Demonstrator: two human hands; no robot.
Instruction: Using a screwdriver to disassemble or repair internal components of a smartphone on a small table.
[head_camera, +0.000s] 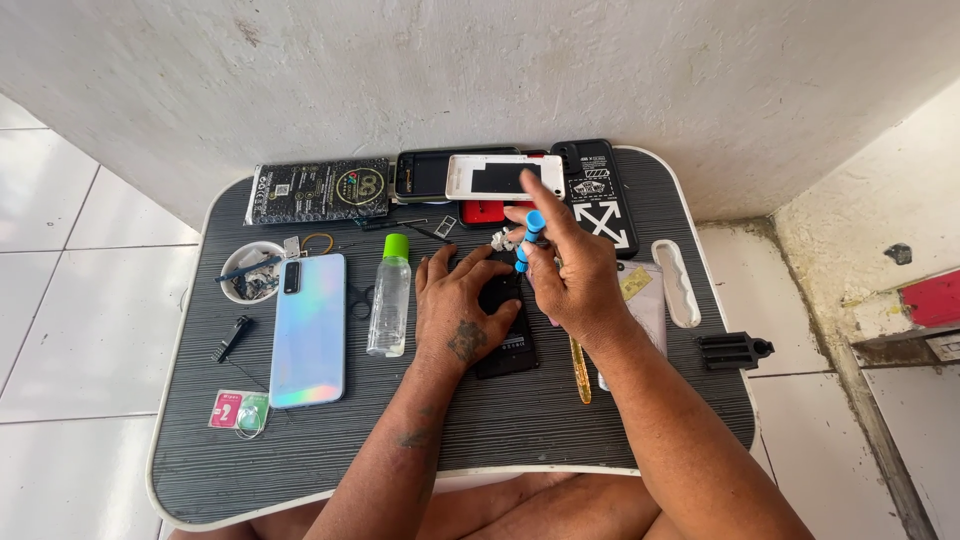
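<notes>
Phone, black, opened, rectangular (508, 335) lies mid-table (560, 420), long axis toward the wall | left hand (462, 315) flat on it, fingers spread, pinning | right hand (570, 275) directly above its far end, pinching blue-handled screwdriver (528, 240) upright | clear green-capped bottle (389, 295) just left.

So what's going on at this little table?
A person works on an opened dark phone lying on a grey lap table. The left hand presses flat on the phone, holding it down. The right hand holds a blue-handled screwdriver upright over the phone's top end. Beside them lie a pale phone face down, a clear bottle with a green cap, a small bowl of parts and several phone cases.
</notes>
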